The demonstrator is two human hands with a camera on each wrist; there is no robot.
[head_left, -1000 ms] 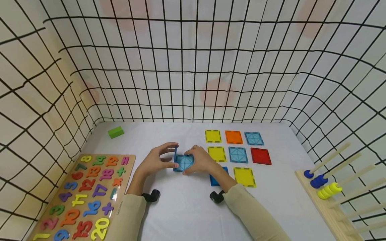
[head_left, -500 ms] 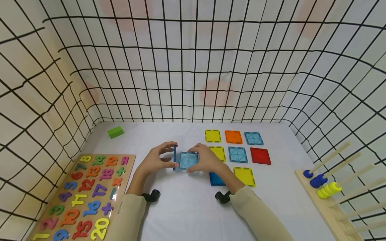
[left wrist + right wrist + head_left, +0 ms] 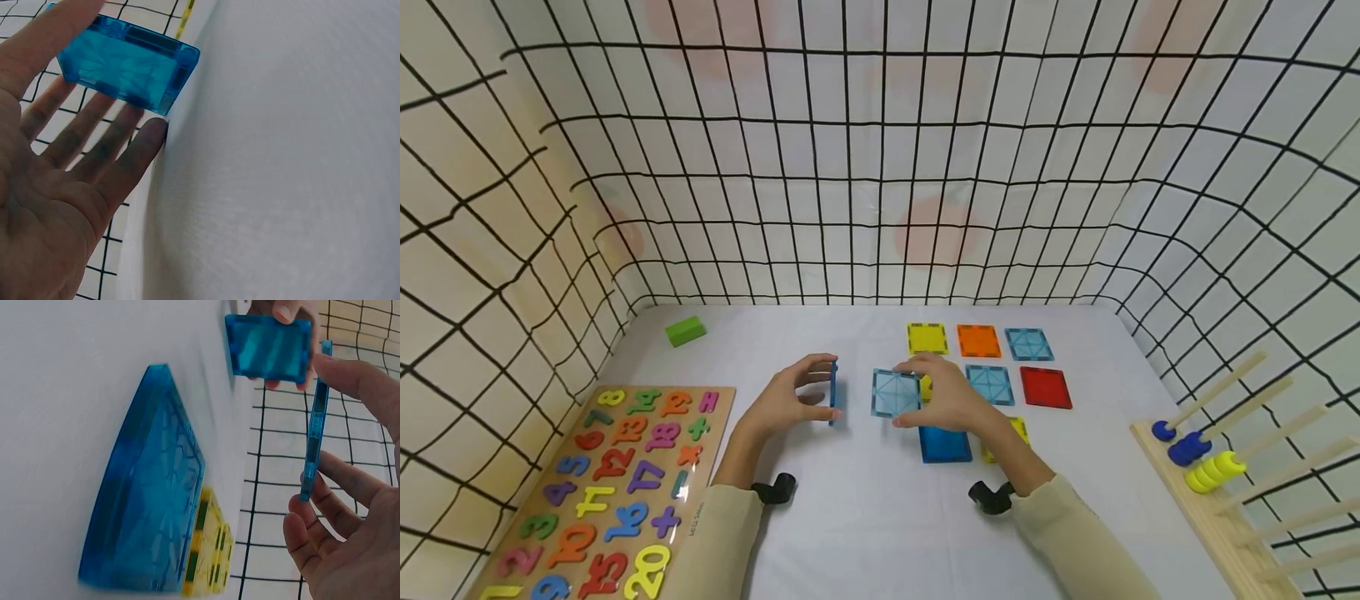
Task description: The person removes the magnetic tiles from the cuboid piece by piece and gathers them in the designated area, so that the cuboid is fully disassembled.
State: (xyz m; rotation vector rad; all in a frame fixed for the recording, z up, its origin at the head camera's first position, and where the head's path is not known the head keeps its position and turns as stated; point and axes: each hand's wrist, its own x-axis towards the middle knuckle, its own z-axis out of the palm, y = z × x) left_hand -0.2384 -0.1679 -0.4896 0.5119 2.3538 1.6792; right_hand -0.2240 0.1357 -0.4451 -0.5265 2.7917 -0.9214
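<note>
My left hand holds a blue magnetic tile on edge between thumb and fingers. In the left wrist view this square tile is see-through blue, its lower corner close to the white cloth. To its right, my right hand pinches a light blue magnetic tile by opposite edges, raised off the table. The right wrist view shows that tile edge-on, apart from the left hand's tile. Below the right hand lies a dark blue tile, with yellow tiles partly hidden by the hand and forearm.
Orange, red, yellow and light blue tiles lie flat at the right. A number board is at left, a green block at back left, and a wooden bead counter at right. Black wire mesh surrounds the table.
My right hand has moved right with the light blue tile, widening the gap from the left hand's tile. More of the dark blue tile shows. My left hand has stayed nearly still.
</note>
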